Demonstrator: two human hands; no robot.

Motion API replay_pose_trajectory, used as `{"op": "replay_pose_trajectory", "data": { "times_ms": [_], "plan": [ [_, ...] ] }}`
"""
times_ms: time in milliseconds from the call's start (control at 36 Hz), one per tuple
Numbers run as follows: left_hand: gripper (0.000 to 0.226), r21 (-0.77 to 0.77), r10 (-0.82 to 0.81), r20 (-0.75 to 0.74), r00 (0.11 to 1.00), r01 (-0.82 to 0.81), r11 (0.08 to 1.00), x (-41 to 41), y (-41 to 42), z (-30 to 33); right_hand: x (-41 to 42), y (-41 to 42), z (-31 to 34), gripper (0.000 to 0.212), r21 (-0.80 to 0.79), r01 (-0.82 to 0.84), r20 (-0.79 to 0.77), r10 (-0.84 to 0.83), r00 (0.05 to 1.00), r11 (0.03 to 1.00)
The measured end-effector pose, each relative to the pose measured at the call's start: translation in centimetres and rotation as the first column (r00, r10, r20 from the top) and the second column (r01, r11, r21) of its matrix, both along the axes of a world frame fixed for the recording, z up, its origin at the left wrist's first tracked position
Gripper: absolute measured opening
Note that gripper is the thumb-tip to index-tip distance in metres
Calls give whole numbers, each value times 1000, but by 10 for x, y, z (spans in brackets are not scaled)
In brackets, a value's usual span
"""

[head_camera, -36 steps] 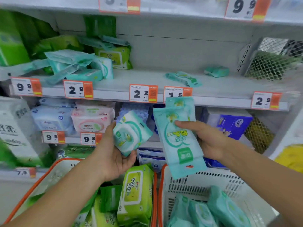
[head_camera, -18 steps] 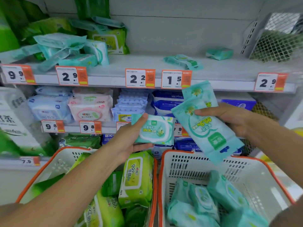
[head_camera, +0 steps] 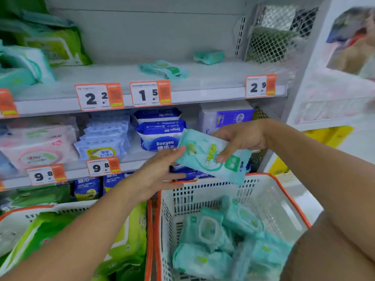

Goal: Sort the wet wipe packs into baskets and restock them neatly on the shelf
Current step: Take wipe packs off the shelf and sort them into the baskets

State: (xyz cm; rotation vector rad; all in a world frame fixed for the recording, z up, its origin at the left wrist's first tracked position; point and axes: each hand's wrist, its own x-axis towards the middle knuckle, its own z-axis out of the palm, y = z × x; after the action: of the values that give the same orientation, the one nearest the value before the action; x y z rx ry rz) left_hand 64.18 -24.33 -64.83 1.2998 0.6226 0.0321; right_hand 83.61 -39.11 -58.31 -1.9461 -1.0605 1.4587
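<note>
On the grey metal shelf edge (head_camera: 203, 98) above my hands, white-and-orange price tags read "2 2" (head_camera: 99, 97), "1 5" (head_camera: 150, 93) and "2 9" (head_camera: 261, 86). Below it, a blue-and-white soft pack (head_camera: 161, 136) says "Deeyeo"; two lower tags (head_camera: 103, 166) read "9 8".

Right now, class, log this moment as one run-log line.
right hand: holds teal wipe pack | left hand: thumb touches pack edge | below: right basket, teal packs inside | left basket: green packs

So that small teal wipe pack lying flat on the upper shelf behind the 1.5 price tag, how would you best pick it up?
The small teal soft plastic wipe pack lies flat and thin, its length running along the shelf. Come from the front and above, and pinch across its narrow width near the middle, since the soft ends would flop.
</note>
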Motion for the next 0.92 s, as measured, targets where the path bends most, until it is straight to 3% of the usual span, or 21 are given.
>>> {"op": "replay_pose_trajectory", "data": {
  "times_ms": [83,194,306,361,389,444,528,556,583,639,694,750,806,833,917],
  "plan": [
    [32,104,-69,98,993,59,993,3,4,12,8,0,6,57,93,-82,-37,85,996,992],
    [23,124,-85,128,988,69,990,2,11,15,27,-4,10,66,260,101,-8,-102,995,960],
    [23,166,-139,58,989,128,978,0,11,16,32,0,13,50,360,262,-11,-277,961,895],
    [18,350,-179,-41,983,182,919,3,13,22,36,3,10,49,304,241,41,-265,963,922],
    [15,541,-156,-84,984,176,822,6,19,29,40,3,6,49,256,229,69,-254,965,939],
    [18,876,-77,-21,997,55,479,14,35,52,46,5,-2,43,190,221,148,-251,957,957],
    [42,971,-78,238,968,-237,29,27,66,104,44,9,1,26,319,111,512,-270,815,941],
    [56,966,-75,240,968,-246,-76,34,80,121,40,15,8,24,419,87,528,-321,786,904],
    [72,972,-53,176,983,-182,-148,42,96,135,31,20,20,21,524,76,482,-369,795,848],
    [98,965,40,-115,993,121,-233,59,124,154,18,36,47,13,699,42,417,-455,787,714],
    [105,857,139,-454,880,474,-202,70,143,158,23,61,73,12,778,17,435,-558,707,628],
    [115,753,143,-642,753,654,-70,76,155,154,47,93,93,27,771,10,517,-635,574,636],
    [136,727,119,-681,723,687,-13,81,164,149,86,125,106,55,670,46,649,-615,449,741],
    [142,731,118,-677,726,683,-8,83,168,149,106,140,109,71,594,107,696,-576,429,798],
    [132,740,119,-668,734,673,2,89,175,149,168,169,106,113,438,339,663,-553,504,833]
  ]
}}
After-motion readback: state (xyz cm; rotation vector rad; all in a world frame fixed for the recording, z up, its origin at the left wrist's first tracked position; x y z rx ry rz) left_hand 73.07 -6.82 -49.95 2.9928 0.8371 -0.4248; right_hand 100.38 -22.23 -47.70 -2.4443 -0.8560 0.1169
